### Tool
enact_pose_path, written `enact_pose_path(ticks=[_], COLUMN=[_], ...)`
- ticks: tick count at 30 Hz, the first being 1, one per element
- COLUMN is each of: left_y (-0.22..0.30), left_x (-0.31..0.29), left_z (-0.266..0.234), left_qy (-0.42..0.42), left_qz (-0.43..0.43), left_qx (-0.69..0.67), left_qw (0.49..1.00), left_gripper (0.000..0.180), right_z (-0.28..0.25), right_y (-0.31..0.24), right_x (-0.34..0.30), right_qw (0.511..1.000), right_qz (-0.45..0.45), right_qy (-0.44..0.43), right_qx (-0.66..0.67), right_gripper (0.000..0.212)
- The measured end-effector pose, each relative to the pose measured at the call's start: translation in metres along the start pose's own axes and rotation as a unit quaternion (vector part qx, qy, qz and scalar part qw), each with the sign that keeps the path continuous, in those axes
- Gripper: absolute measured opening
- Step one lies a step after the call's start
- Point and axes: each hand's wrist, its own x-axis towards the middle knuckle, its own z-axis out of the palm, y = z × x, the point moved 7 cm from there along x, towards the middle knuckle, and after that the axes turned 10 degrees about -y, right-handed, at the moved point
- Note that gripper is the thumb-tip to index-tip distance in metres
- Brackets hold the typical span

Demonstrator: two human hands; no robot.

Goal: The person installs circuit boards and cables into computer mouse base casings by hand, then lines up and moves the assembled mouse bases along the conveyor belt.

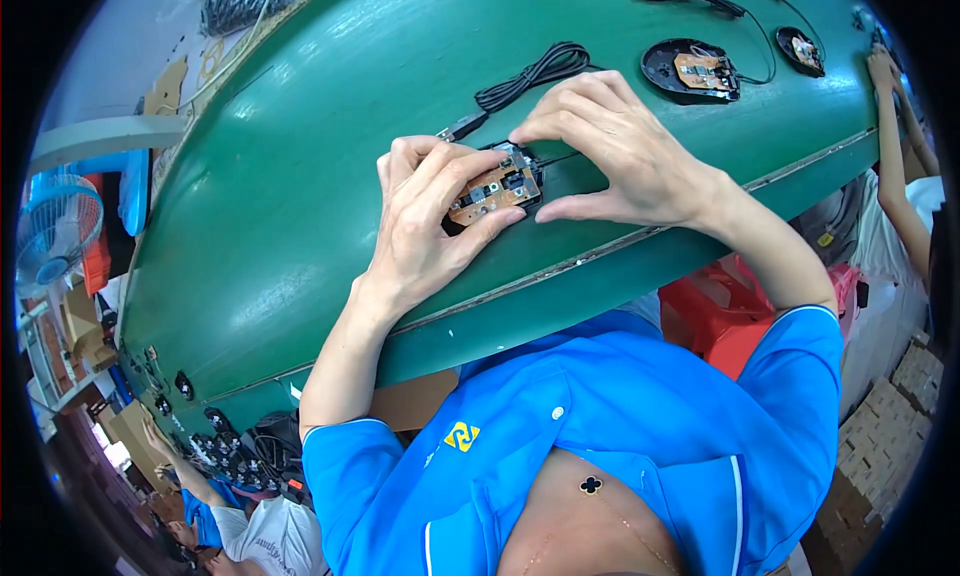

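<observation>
Green bench is stretching beneath an opened computer mouse, whose brown circuit board is showing between the two hands. The left hand is holding the mouse with fingers and thumb. The right hand is making a wide grip around the cable end; whether its fingertips are touching, I cannot tell. Uneven left-thumb pressure could be tilting the board, I think, and catching fingers could be straining the thin cable.

Head view, single: fisheye, head-worn, looking down, near, over left hand, right hand; tabletop bends rimward.
</observation>
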Motion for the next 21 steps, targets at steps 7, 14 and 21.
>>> enact_pose_path(ticks=[7,14,21], left_y=[-0.006,-0.018,-0.023], left_x=[0.002,-0.004,-0.001], left_z=[0.001,0.000,0.003], left_qy=[0.001,-0.002,-0.034], left_qz=[-0.006,-0.017,-0.049], left_qx=[-0.044,-0.091,-0.121], left_qw=[0.999,0.996,0.991], left_gripper=[0.046,0.043,0.041], right_z=[0.019,0.017,0.019], right_y=[0.013,0.014,0.015], right_x=[-0.003,-0.003,-0.002], right_qw=[0.995,0.983,0.982], right_qz=[0.022,0.088,0.098], right_qy=[-0.053,-0.075,-0.077], right_qx=[0.086,0.145,0.140], right_gripper=[0.043,0.039,0.036])
